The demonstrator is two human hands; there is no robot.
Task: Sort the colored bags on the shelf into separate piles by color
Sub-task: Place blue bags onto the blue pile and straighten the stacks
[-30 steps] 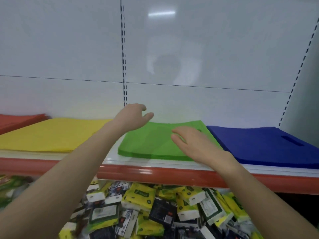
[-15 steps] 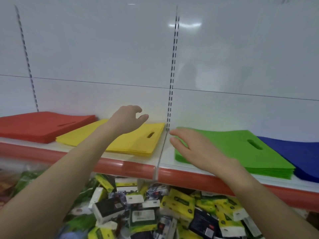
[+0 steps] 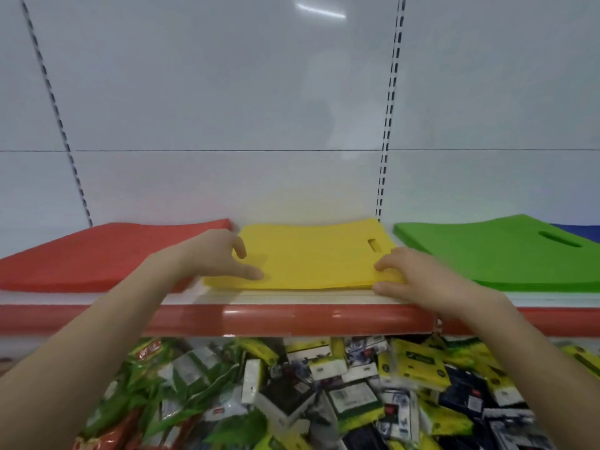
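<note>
Both hands have shifted from the green pile (image 3: 503,254) to the yellow pile (image 3: 311,254), on the shelf (image 3: 292,316) beside the red pile (image 3: 97,254): the left hand (image 3: 214,258) rests loose fingers on it, the right hand (image 3: 422,280) pinches its front corner, probably squaring a sorted stack.

Plenty of open air is being left above the shelf (image 3: 292,319), up the white back panel (image 3: 227,108). Sideways, the yellow pile (image 3: 311,254) is being boxed in by the red pile (image 3: 107,254) and green pile (image 3: 493,251), only a slim gap being left on the green side.
</note>
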